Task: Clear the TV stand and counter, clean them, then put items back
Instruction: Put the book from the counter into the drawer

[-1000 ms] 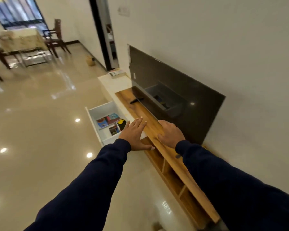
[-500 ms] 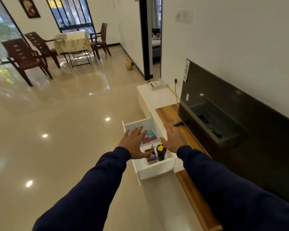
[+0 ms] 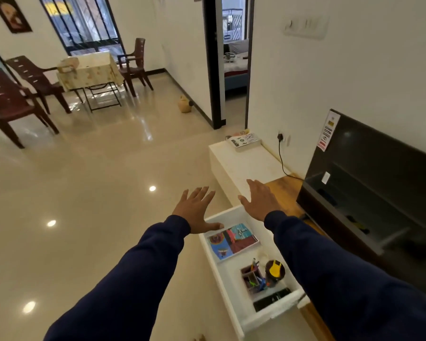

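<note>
My left hand [image 3: 197,209] and my right hand [image 3: 259,200] are stretched forward, fingers spread, holding nothing, above the far end of an open white drawer [image 3: 234,301]. In the drawer lie a colourful book [image 3: 231,240], a pen holder [image 3: 252,279], a dark cup with a yellow lid [image 3: 275,271] and a black remote [image 3: 272,299]. Beyond my hands the white counter [image 3: 246,166] carries a stack of books [image 3: 244,141] at its far end. The wooden TV stand top [image 3: 284,193] runs along the wall under the black TV [image 3: 369,183].
A black cable [image 3: 282,158] runs from a wall socket down behind the TV. A doorway [image 3: 231,57] opens to a bedroom beyond the counter. A small clay pot [image 3: 184,104] sits on the glossy floor. A covered table [image 3: 90,70] and brown chairs [image 3: 12,94] stand far left.
My view has swung left along the stand toward the counter and drawer. Both hands lifted off the wooden top and now hover, spread, over the drawer's far end.
</note>
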